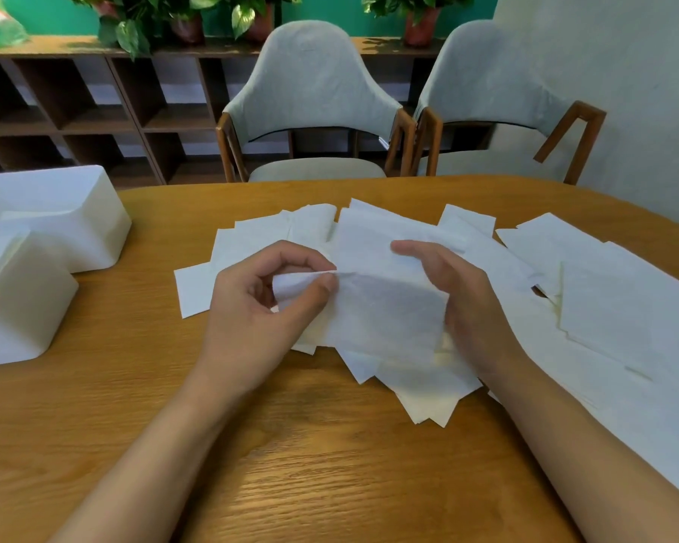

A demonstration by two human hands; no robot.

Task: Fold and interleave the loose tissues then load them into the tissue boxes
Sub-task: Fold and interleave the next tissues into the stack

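Observation:
A folded white tissue is held just above the wooden table. My left hand pinches its upper left corner between thumb and forefinger. My right hand holds the tissue's right edge, fingers curved over the top. Several loose white tissues lie scattered beneath and behind the hands, with more spread at the right. Two white tissue boxes stand at the left: a far one and a near one with tissues inside.
Two grey upholstered chairs with wooden arms stand behind the table's far edge. A dark wooden shelf unit with potted plants lines the green back wall. Bare tabletop lies in the near foreground.

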